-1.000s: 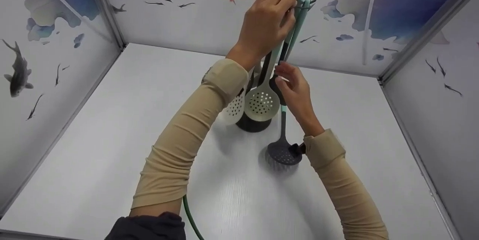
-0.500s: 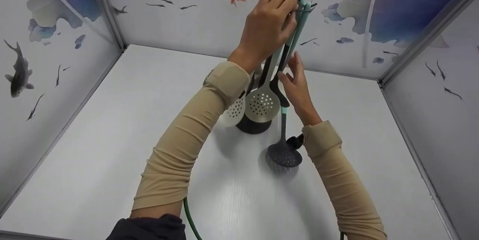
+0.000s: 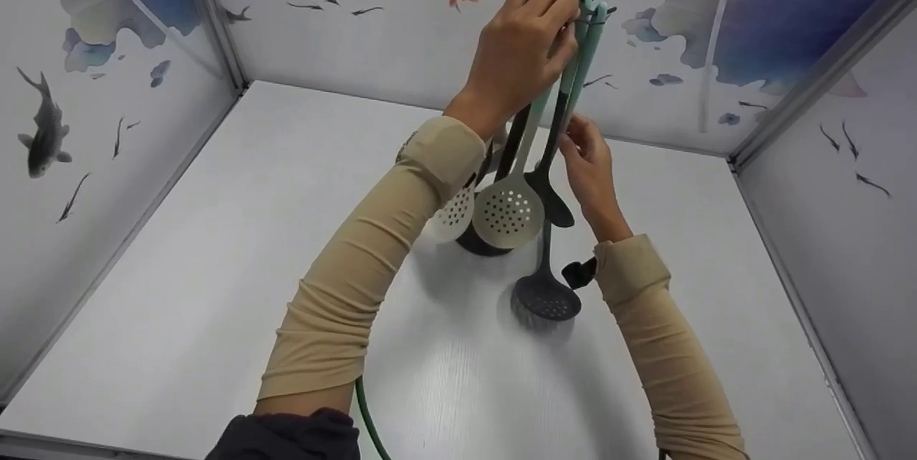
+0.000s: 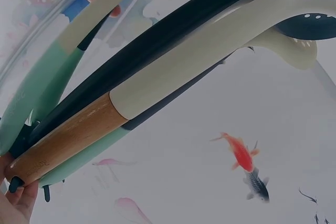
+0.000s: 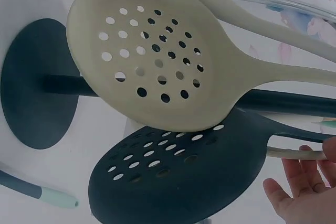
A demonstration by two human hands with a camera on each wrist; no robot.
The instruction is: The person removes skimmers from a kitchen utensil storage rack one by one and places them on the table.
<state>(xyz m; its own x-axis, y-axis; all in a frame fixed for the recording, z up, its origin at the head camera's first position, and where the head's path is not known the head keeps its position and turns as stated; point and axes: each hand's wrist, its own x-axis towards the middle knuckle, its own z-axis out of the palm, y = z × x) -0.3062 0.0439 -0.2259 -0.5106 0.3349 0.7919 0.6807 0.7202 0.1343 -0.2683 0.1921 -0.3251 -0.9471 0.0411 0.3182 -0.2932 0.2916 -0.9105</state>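
Observation:
My left hand (image 3: 523,41) grips the top of a dark utensil stand, whose round base (image 3: 487,243) shows low in the head view. Its fingers lie beside the end of a wooden-handled utensil (image 4: 68,145). Mint-handled utensils (image 3: 591,44) hang around the top. A beige skimmer (image 3: 509,211) faces me, and a dark slotted utensil (image 5: 178,171) hangs beside it. My right hand (image 3: 591,166) pinches a cream shaft (image 4: 107,6) on the stand's right side. That utensil's head is hidden behind the dark slotted one.
A dark skimmer (image 3: 548,296) with a mint-ended handle lies on the white table (image 3: 251,266), in front of the stand. A white perforated utensil (image 3: 453,216) hangs at the left. Printed panels (image 3: 344,44) enclose the back and sides.
My right hand has gone from loose fingers beside the stand to pinching the cream shaft. The hanging beige skimmer and dark slotted utensil have shifted slightly down and right. My left hand keeps its grip.

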